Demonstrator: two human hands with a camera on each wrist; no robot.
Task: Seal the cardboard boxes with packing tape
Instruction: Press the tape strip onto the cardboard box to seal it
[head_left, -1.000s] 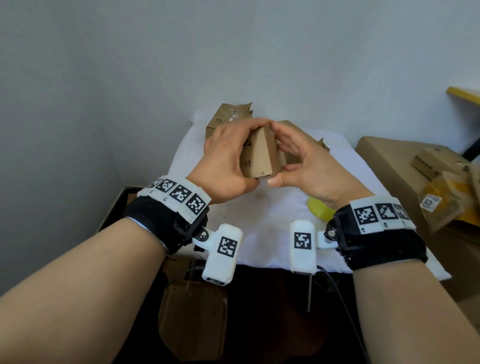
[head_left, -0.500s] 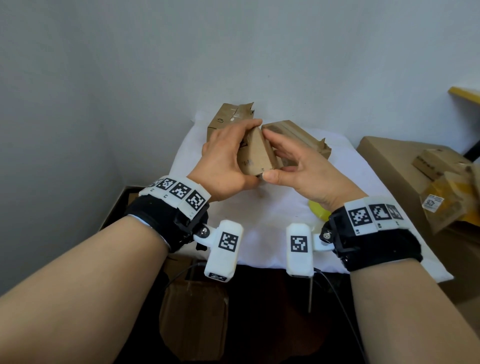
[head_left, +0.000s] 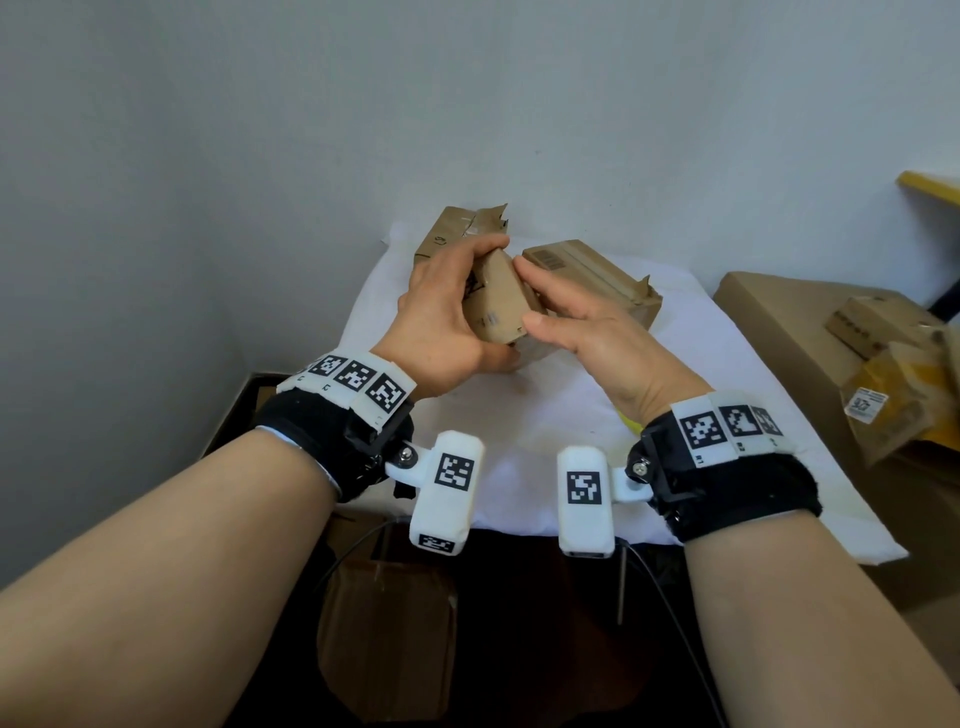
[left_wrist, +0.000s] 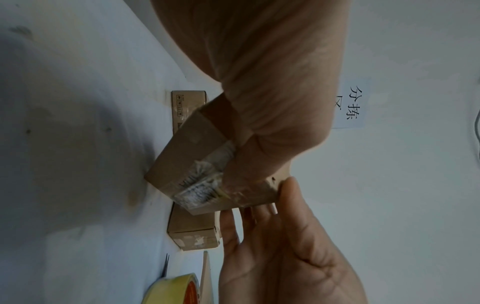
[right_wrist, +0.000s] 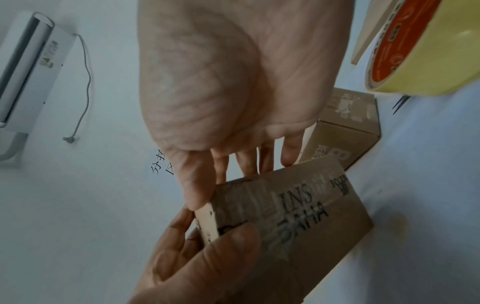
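A small brown cardboard box (head_left: 496, 306) is held tilted just above the white cloth-covered table (head_left: 545, 415). My left hand (head_left: 447, 312) grips it from the left, thumb under the near end and fingers over the top. My right hand (head_left: 576, 317) lies against its right side with straight fingers, thumb tip on the near end. In the left wrist view the box (left_wrist: 192, 162) carries old torn tape, and its lower corner is at the cloth. A yellow tape roll (right_wrist: 415, 51) lies on the table near my right wrist, mostly hidden in the head view.
Two more cardboard boxes stand at the table's back, one on the left (head_left: 457, 228) and one on the right (head_left: 592, 270). A large carton (head_left: 779, 322) with a pile of packages (head_left: 893, 374) is to the right. A brown bag (head_left: 387, 639) sits below the front edge.
Both hands have lowered and tipped the small box toward the table and a little left. My right fingers have straightened along its side, uncovering the back right box.
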